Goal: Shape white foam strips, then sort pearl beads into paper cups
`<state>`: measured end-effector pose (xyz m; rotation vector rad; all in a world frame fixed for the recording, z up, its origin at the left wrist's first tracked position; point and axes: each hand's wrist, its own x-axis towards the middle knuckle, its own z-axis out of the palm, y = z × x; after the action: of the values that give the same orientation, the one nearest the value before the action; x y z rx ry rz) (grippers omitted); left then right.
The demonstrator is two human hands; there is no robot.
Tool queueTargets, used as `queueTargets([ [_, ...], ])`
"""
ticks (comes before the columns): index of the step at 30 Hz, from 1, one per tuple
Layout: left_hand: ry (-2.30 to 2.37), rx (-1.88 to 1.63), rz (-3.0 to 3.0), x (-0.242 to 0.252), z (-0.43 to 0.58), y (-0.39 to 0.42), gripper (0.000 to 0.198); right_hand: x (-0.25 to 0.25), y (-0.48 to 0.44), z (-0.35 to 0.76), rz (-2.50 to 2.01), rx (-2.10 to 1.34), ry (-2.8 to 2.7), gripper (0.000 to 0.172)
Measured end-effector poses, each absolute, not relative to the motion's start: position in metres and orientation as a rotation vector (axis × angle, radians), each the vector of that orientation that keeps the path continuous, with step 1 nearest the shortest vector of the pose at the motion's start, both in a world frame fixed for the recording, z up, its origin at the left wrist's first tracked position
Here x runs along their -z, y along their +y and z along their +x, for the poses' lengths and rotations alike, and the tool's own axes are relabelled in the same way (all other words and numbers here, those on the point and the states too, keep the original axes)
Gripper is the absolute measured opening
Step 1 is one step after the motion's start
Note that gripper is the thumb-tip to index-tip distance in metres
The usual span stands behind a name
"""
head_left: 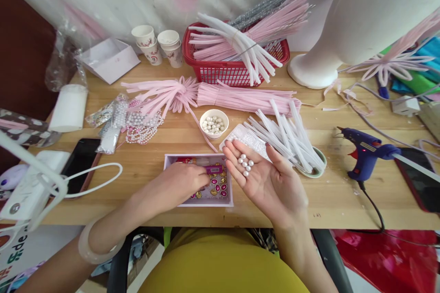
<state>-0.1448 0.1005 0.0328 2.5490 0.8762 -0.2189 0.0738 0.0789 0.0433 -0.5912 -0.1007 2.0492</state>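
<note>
My left hand (184, 182) reaches into a shallow white box (230, 198) at the table's front. Its fingers are curled together and point downward; what the hidden fingertips hold, if anything, I cannot make out. Purple oval gems (223, 187), gold pieces and a purple wrapped item (214, 170) lie in the box beside them. My right hand (275, 187) is lightly cupped, palm up, to the right of the box. It holds several white pearl beads (245, 164) near the base of the fingers. Behind the box stands a paper cup of pearl beads (214, 123).
A clear tray of small beads (248, 136) lies partly behind my right hand, beside white sticks (292, 137) in a bowl. At right stands a blue glue gun (366, 151) with a cord. Pink pipe cleaners (247, 97) lie before a red basket (237, 73). White cables cross the left.
</note>
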Motion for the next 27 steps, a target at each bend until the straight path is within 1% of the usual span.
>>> queueTargets([
  [5, 0.913, 0.134, 2.518, -0.040, -0.149, 0.100, 0.015, -0.041, 0.076, 0.068, -0.545, -2.102, -0.084, 0.055],
  [10, 1.034, -0.291, 2.265, -0.065, -0.166, 0.104, 0.005, -0.039, 0.072, 0.059, -0.537, -2.144, -0.048, 0.052],
  [12, 1.064, -0.451, 2.196, -0.076, -0.169, 0.106, 0.006, -0.039, 0.071, 0.054, -0.550, -2.171, -0.022, 0.051],
  [14, 1.051, -0.581, 2.185, -0.084, -0.166, 0.107, 0.013, -0.038, 0.071, 0.048, -0.560, -2.209, 0.002, 0.050],
  [16, 1.008, -0.650, 2.199, -0.088, -0.160, 0.108, 0.018, -0.038, 0.072, 0.042, -0.558, -2.252, 0.005, 0.050],
  [20, 1.000, -0.669, 2.328, -0.091, -0.156, 0.109, 0.023, -0.038, 0.075, 0.034, -0.543, -2.296, -0.055, 0.050],
  [23, 1.186, -0.694, 2.454, -0.089, -0.170, 0.107, 0.012, -0.039, 0.076, 0.034, -0.557, -2.247, -0.037, 0.047],
  [24, 1.206, -0.622, 2.504, -0.087, -0.176, 0.106, 0.011, -0.039, 0.076, 0.034, -0.562, -2.229, -0.024, 0.046],
  [27, 1.095, -0.202, 2.613, -0.070, -0.188, 0.098, 0.019, -0.039, 0.077, 0.037, -0.566, -2.216, -0.017, 0.046],
])
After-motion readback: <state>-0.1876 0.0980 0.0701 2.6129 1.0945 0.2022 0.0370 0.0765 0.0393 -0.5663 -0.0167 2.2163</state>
